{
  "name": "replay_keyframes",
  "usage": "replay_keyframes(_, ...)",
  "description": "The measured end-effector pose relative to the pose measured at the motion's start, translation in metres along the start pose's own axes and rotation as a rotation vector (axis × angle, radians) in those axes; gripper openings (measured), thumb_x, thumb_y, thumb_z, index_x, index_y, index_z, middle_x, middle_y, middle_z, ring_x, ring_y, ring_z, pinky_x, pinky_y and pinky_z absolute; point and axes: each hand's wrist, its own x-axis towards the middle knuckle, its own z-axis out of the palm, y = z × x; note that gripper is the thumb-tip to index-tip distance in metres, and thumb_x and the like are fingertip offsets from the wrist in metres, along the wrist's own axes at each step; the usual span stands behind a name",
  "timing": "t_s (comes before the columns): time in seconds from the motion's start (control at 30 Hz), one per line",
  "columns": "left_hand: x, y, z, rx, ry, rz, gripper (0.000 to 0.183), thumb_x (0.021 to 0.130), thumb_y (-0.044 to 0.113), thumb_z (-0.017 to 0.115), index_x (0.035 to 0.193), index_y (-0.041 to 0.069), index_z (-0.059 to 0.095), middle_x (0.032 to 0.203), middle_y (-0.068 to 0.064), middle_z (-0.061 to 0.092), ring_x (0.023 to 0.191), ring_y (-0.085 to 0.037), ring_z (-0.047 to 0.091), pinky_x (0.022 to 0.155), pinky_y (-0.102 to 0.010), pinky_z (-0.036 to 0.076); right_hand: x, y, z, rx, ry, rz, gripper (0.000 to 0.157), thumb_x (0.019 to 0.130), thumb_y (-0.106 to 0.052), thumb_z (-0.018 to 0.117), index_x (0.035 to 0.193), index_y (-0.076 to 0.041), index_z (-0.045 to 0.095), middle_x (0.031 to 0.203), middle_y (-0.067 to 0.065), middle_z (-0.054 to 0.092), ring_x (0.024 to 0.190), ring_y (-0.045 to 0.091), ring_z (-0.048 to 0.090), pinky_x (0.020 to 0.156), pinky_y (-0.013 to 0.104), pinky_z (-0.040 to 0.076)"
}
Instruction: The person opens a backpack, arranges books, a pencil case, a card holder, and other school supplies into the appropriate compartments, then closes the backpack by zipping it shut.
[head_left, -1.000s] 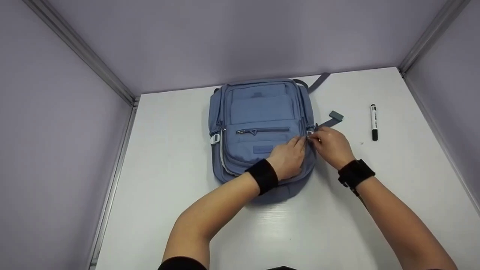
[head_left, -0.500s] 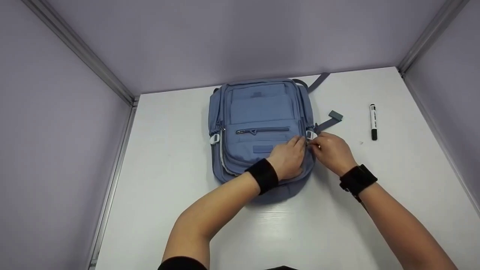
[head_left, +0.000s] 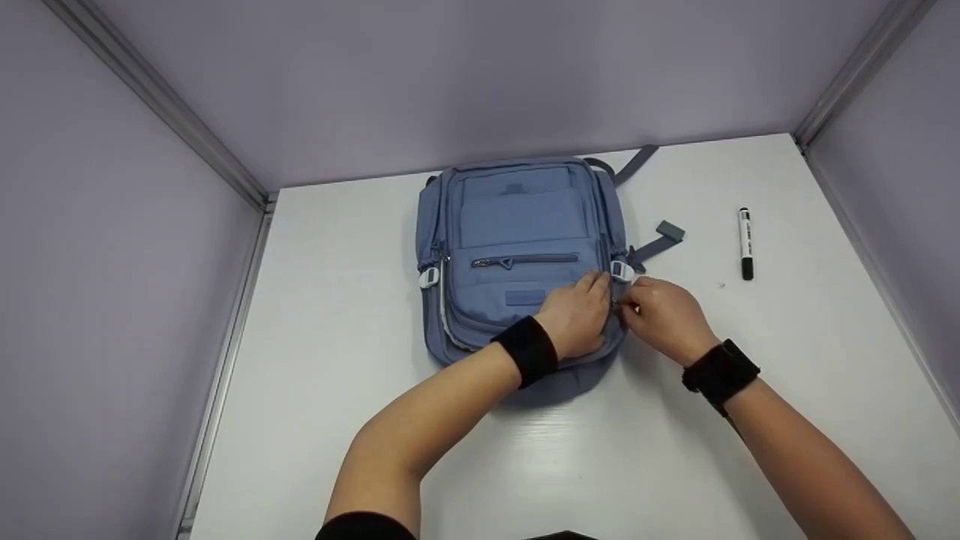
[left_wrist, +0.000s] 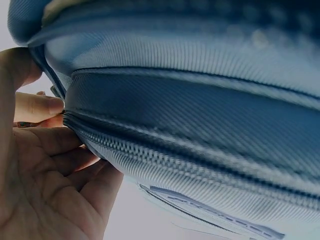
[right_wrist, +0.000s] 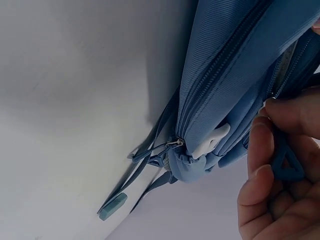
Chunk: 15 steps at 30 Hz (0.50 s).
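A blue backpack (head_left: 517, 210) lies front up on the white table. My right hand (head_left: 667, 315) is at its lower right side, and the thumb and forefinger pinch a zip slider there. A blue triangular zip pull (right_wrist: 287, 162) hangs among the curled fingers in the right wrist view. My left hand (head_left: 576, 319) lies over the lower right front of the bag. In the left wrist view its thumb and fingers hold the pocket's edge beside a zip (left_wrist: 150, 152) with its teeth showing. The zip slider itself is mostly hidden by my right fingers.
A black and white marker (head_left: 745, 244) lies on the table right of the bag. A strap with a green end (head_left: 670, 230) sticks out beside it. White buckles (head_left: 428, 278) sit on both bag sides. Walls (head_left: 375, 82) enclose the table's back and sides.
My right hand has slid down the bag's right side toward me, pinching the zip slider. The white buckle there is uncovered. The left hand and backpack stay in place.
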Motion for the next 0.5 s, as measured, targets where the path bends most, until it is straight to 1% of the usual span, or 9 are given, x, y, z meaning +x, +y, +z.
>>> replay_keyframes(0.17, 0.001, 0.001, 0.001, -0.025, 0.012, -0.01, 0.073, 0.102, 0.048, 0.05, 0.158, 0.003, 0.035, 0.166, -0.011, 0.027, 0.151, -0.027, 0.027, 0.105, -0.035, 0.048, -0.004, -0.007, -0.003, 0.004, -0.051, -0.009, 0.008, 0.082, 0.0, 0.073, 0.078, -0.008, 0.073, 0.074, 0.0, 0.059, 0.065, 0.017, 0.054, 0.061, 0.037, 0.046)
replay_keyframes(0.27, 0.001, 0.001, 0.001, -0.049, 0.02, -0.021, 0.075, 0.101, 0.047, 0.052, 0.158, 0.002, 0.035, 0.166, -0.011, 0.028, 0.151, -0.027, 0.028, 0.105, -0.036, 0.047, -0.007, -0.011, -0.003, 0.011, -0.085, -0.013, 0.011, 0.08, 0.0, 0.073, 0.077, -0.01, 0.071, 0.075, -0.001, 0.058, 0.065, 0.015, 0.053, 0.061, 0.036, 0.046)
replay_keyframes(0.37, 0.001, 0.001, 0.001, -0.063, 0.029, -0.028, 0.078, 0.099, 0.05, 0.056, 0.157, 0.001, 0.036, 0.165, -0.011, 0.029, 0.151, -0.026, 0.029, 0.106, -0.036, 0.047, -0.011, -0.015, -0.004, 0.021, -0.119, -0.029, 0.013, 0.08, 0.0, 0.073, 0.078, -0.012, 0.07, 0.076, -0.003, 0.059, 0.067, 0.014, 0.054, 0.062, 0.036, 0.047)
replay_keyframes(0.5, 0.001, 0.002, 0.002, -0.059, 0.033, -0.031, 0.083, 0.098, 0.055, 0.058, 0.157, 0.001, 0.036, 0.165, -0.01, 0.03, 0.151, -0.026, 0.029, 0.106, -0.036, 0.047, -0.014, -0.02, -0.005, 0.048, -0.144, -0.053, 0.012, 0.079, -0.001, 0.073, 0.077, -0.013, 0.07, 0.076, -0.005, 0.06, 0.068, 0.013, 0.055, 0.063, 0.036, 0.048)
